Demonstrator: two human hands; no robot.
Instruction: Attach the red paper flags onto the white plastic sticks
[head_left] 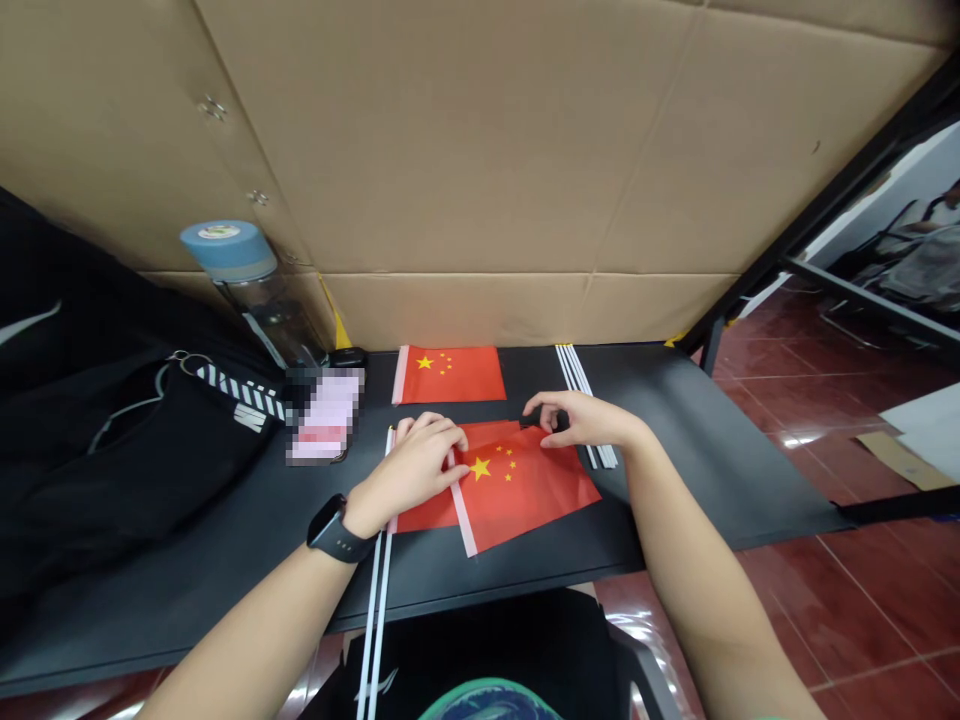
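Note:
Two small red flags with white hems lie overlapped in front of me. The top flag (525, 490), with yellow stars, is tilted over the lower flag (424, 512). My left hand (427, 460) bends over their left side, with thumb and index finger closed at the top flag's white hem. My right hand (574, 418) is curled over the flag's upper edge, with a small dark thing at its fingers that I cannot make out. Two thin white sticks (379, 600) run from beside the left hand past the table's front edge.
Another red flag (454, 374) lies flat at the back of the dark table (697, 450). Several white sticks (574, 375) lie by my right wrist. To the left are a blurred phone (330, 412), a blue-lidded bottle (262, 300) and a black bag (150, 440). Cardboard (465, 180) walls the back.

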